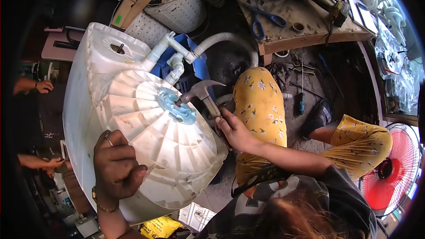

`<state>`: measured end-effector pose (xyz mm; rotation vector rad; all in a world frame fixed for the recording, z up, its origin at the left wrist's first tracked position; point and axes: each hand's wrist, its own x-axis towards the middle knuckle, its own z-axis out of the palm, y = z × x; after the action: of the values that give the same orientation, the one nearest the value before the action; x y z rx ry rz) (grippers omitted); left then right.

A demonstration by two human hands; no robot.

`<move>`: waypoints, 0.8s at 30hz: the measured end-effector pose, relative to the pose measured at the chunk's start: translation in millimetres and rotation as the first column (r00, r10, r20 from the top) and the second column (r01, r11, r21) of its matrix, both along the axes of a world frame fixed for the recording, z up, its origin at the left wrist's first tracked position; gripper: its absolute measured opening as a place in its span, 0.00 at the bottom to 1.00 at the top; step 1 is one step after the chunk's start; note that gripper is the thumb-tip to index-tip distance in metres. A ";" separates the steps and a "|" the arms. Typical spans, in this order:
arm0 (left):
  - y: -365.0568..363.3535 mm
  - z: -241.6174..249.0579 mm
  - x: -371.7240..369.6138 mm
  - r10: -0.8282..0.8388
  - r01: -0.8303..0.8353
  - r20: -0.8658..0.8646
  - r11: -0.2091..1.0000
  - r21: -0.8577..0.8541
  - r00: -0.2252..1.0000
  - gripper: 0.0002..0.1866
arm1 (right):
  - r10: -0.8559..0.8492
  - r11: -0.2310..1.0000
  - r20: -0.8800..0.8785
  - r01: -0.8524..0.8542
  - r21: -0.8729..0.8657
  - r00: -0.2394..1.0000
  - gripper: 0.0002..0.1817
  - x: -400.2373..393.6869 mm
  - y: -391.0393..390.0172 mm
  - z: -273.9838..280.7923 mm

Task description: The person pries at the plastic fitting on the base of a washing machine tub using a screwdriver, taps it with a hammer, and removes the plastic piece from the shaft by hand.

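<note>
My right hand grips the wooden handle of a claw hammer. The hammer's head rests at or just above a light-blue plastic part in the middle of a white ribbed plastic tub, which looks like a washing machine's. Over the tub's near left side, my left hand is raised with its fingers curled in; whatever lies inside them, if anything, is hidden. White pipe fittings and a grey corrugated hose join the tub at its top right.
A wooden workbench at upper right carries blue-handled scissors, a cordless drill and a tape roll. A screwdriver lies on the floor. A red fan stands at right. Another person's hands show at far left.
</note>
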<state>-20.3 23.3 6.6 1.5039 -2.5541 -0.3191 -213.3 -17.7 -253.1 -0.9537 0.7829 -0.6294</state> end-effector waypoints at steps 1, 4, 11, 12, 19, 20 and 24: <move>0.0 -0.5 -1.0 0.001 -0.001 -0.006 1.000 -0.008 1.000 0.15 | 0.064 0.997 0.014 -0.065 0.046 0.998 0.27 -0.2 2.0 0.3; 0.0 0.8 -4.6 0.013 -0.014 -0.020 0.999 -0.029 1.000 0.14 | 0.087 0.978 0.064 -0.097 0.182 0.994 0.22 -14.2 -7.9 0.3; 1.4 0.6 -5.1 0.009 -0.011 -0.046 1.000 -0.028 0.999 0.13 | -0.520 0.825 0.404 0.565 0.010 0.752 0.18 -138.5 -101.7 66.0; -0.3 1.1 -5.3 0.001 -0.003 -0.054 0.999 -0.033 0.999 0.13 | -0.710 0.620 0.512 0.773 0.131 0.483 0.19 -134.5 -111.3 78.0; 2.5 -6.7 -5.9 0.011 -0.022 -0.087 0.992 -0.124 0.996 0.11 | -0.324 0.941 -0.102 0.331 0.070 0.941 0.17 -54.6 -2.4 50.3; -3.4 -2.5 -4.4 -0.029 0.024 -0.082 0.997 -0.068 0.996 0.11 | -0.141 0.978 -0.227 0.171 0.119 0.964 0.18 -48.3 -5.4 58.0; 0.1 0.5 -4.6 -0.006 0.006 -0.037 1.000 -0.014 0.999 0.11 | -0.494 0.863 0.063 0.480 0.155 0.867 0.17 -73.6 -44.9 49.7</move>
<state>-24.9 23.5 7.1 1.4721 -2.5276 -0.3266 -286.9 -62.6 -203.4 -0.5889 0.9734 -1.0446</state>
